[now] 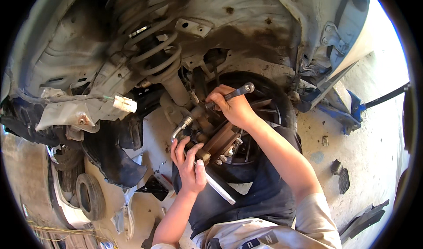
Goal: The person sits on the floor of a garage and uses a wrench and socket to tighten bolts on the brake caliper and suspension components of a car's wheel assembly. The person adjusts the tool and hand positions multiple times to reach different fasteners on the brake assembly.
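Observation:
My left hand [189,166] grips a silver L-shaped wrench [207,174] whose bent end meets the back of the wheel hub [220,138]. Its long handle runs down and to the right, below my palm. My right hand [233,107] holds a dark ratchet wrench [235,92] against the upper side of the hub, the wrench head pointing up and right. The rusty brake disc with its studs sits between my two hands. A strut with a coil spring [154,50] rises above the hub into the wheel arch.
A loose tyre [264,112] lies under the hub. A blue floor jack [341,105] stands at the right with its black handle. A white connector [124,103] hangs at the left. Small parts lie on the concrete at the right, and torn black liner [114,156] hangs at the left.

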Available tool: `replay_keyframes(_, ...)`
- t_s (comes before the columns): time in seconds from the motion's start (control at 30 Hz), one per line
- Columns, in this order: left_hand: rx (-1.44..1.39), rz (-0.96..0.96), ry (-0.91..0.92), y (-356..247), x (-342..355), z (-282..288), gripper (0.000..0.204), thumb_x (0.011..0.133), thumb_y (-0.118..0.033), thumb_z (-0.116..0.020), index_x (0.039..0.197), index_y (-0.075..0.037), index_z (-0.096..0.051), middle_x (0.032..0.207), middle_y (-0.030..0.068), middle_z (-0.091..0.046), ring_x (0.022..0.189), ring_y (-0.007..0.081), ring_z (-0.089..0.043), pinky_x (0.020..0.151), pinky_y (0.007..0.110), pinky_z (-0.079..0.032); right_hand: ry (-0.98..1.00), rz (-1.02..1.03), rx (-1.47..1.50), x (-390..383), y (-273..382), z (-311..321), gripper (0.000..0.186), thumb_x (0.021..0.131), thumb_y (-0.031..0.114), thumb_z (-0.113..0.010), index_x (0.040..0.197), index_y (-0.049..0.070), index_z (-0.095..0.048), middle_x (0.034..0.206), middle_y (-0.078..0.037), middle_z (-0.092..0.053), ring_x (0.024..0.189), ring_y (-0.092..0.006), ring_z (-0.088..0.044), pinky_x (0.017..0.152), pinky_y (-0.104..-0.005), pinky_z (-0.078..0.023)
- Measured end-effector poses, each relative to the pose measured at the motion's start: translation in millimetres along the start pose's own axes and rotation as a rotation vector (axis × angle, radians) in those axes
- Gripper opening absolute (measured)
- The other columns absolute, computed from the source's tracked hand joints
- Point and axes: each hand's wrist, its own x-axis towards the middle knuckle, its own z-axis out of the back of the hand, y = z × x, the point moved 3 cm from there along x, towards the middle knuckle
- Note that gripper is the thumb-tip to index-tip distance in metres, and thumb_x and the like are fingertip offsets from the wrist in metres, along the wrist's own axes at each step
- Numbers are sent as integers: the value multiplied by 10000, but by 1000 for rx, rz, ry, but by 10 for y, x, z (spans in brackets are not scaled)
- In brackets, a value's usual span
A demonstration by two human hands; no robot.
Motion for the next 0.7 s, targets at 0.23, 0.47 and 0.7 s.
replay_keyframes(0.23,49,11,21,-2,-12,64,420,888,-340,-463,1139,-26,-585,1297,190,-458,1318,408,-270,1098,500,-188,-61,-13,606,-318,468,161,667,988,552,-242,887,-13,-583,810,-79,-629,641,-124,-595,610,-258,-500)
replay_keyframes(0.47,-248,45,-66,-263,-3,399,610,742,-158,-715,1281,-20,-465,1231,156,-526,1203,340,-451,1033,449,-317,181,31,741,-752,1028,15,853,892,701,-137,912,-33,-571,844,-104,-615,687,-141,-613,662,-265,-514)
replay_keyframes(0.7,-724,205,21,-428,-266,753,532,856,-184,-695,1293,19,-470,879,96,-648,796,160,-632,740,281,-499,449,-18,666,-957,1177,-380,840,877,710,-223,1074,-35,-557,939,-103,-608,736,-164,-634,704,-287,-532)
